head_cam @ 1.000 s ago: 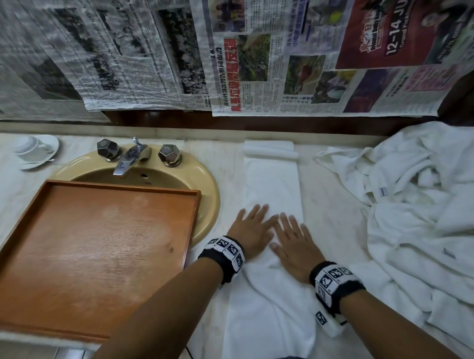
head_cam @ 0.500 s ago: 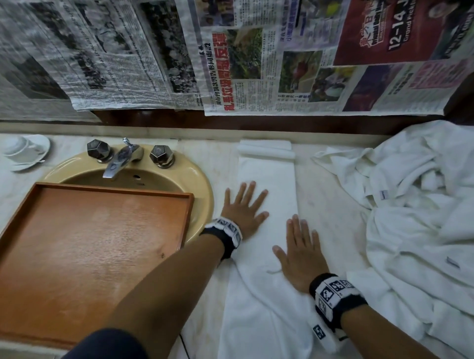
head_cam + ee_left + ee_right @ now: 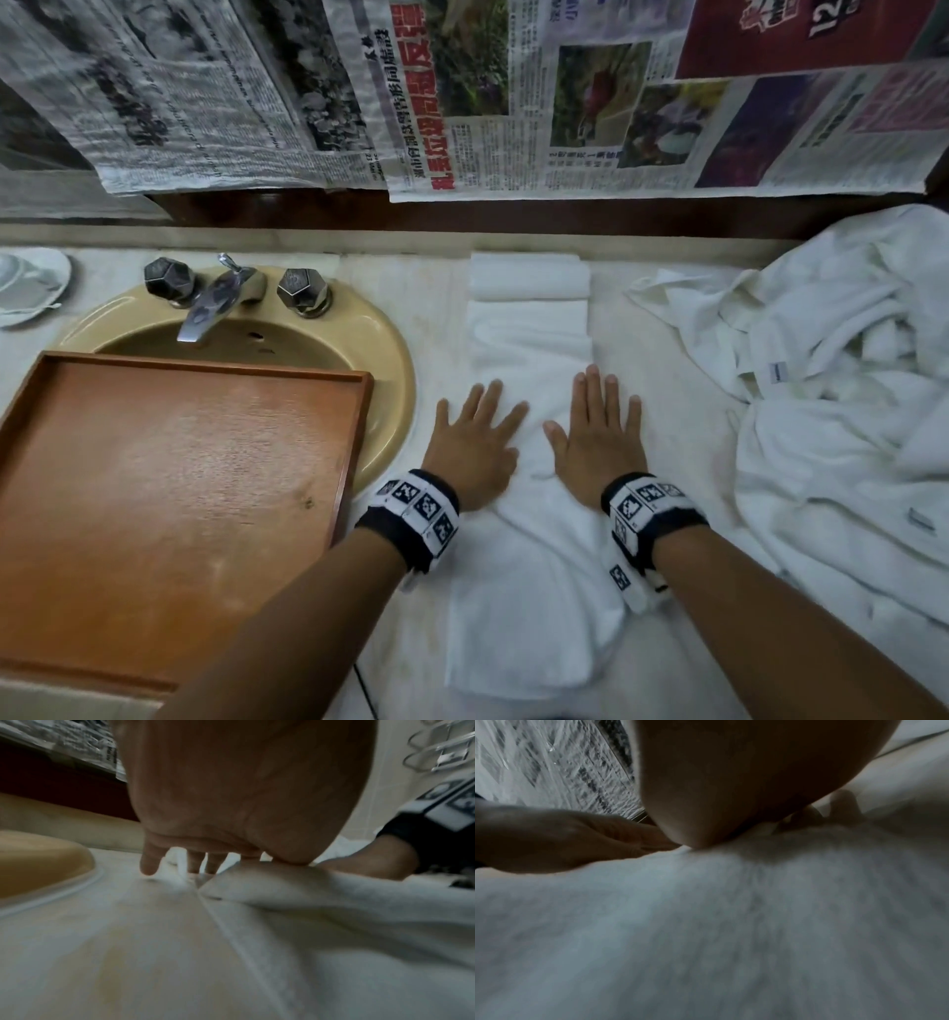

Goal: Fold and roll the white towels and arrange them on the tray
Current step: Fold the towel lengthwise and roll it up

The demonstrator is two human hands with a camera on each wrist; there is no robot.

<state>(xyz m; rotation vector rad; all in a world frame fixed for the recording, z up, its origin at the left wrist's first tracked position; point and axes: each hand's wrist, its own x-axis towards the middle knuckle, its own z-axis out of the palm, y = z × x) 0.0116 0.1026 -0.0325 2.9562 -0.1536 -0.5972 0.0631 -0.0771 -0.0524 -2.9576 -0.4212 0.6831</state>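
The near end of the towel (image 3: 524, 606), a long white strip folded narrow, was laid on the table (image 3: 683, 390) and ran away from the person towards the wall. Wrinkles were gathered in it between the wrists, while the far half was seen flat and smooth.

Both hands were laid palm down on the strip's middle. The left hand (image 3: 475, 444) was set on its left edge, the fingers (image 3: 493, 403) straight and fanned apart, some of them reaching past the cloth onto the table. In the left wrist view a raised fold of cloth was seen under the heel of the palm. The right hand (image 3: 598, 439) was set on the right half, its fingers (image 3: 595, 390) straight and held closer together, the thumb spread towards the left hand. Nothing was gripped or pinched by either hand; the cloth was only pressed flat. The hands were kept just apart, a band of towel being left between them.

Beyond the fingertips the towel's far end was seen turned over into a low roll (image 3: 529, 277) near the wall.

To the left, a wooden tray (image 3: 154, 488) was placed partly over a yellow sink (image 3: 395, 360). To the right, a loose heap of white towels (image 3: 842, 411) was piled on the table.
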